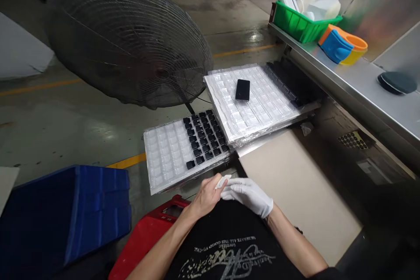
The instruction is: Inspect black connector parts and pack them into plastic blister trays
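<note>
My left hand (207, 193) is bare and closed, pinching white fabric (223, 181) that looks like part of a glove. Whether this fabric belongs to the glove on my other hand or is a separate piece I cannot tell. A white glove (254, 199) covers my right hand (246, 193), whose fingers stretch out toward the left hand and touch or nearly touch it. Both hands are close together in front of my black shirt. Just beyond them lies a clear-and-white tray (167, 151) with rows of small black parts (203, 138) on its right side.
A black phone (243, 90) rests on stacked clear trays (223, 109). A large fan (131, 43) stands at left, above a blue bin (98, 210) and a red object (147, 236). On the steel shelf (367, 83) are a green basket (303, 26) and tape rolls (343, 46).
</note>
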Available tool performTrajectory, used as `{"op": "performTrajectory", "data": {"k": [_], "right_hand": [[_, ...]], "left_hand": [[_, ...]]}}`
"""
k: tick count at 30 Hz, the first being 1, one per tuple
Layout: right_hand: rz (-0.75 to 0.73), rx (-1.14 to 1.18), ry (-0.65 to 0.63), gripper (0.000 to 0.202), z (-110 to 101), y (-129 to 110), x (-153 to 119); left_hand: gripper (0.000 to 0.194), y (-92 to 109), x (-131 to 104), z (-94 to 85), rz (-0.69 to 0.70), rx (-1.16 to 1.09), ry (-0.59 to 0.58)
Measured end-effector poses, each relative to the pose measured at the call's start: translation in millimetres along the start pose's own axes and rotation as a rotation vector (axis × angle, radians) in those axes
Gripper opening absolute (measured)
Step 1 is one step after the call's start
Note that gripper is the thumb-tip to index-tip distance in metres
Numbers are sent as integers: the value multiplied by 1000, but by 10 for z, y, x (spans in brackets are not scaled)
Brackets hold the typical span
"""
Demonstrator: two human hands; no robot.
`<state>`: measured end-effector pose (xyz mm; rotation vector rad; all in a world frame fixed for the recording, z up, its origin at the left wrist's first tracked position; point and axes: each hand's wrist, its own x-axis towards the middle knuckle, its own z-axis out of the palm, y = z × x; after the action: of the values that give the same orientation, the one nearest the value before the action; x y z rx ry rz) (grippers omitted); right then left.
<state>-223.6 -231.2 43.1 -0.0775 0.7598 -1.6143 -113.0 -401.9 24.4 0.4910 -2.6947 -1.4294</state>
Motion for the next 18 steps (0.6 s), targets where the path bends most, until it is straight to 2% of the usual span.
{"op": "performTrajectory", "data": {"k": [2,5,7,9,12,15,18], "right_hand": [[64,11,-49,51,-13,-9,-9],[110,46,-55,53,-30,-10,72],[85,33,-27,47,-29,-6,205],[46,-16,-23,36,-3,-2,370],[65,-54,-51,33,64,8,581],[130,-75,-57,41,111,42,687],[171,-96,-117,39,143,73,708]], "left_hand": [[37,-62,-65,-43,-28,53,84],[36,-77,-111,-121,-159,50,218],[38,-18,-106,-160,-218,-1,175],[40,57,-91,-178,-217,-41,103],[39,83,-105,-167,-266,-62,160],[41,-56,-216,-137,-354,-62,197],[39,-295,-429,-164,-343,-34,205]]}}
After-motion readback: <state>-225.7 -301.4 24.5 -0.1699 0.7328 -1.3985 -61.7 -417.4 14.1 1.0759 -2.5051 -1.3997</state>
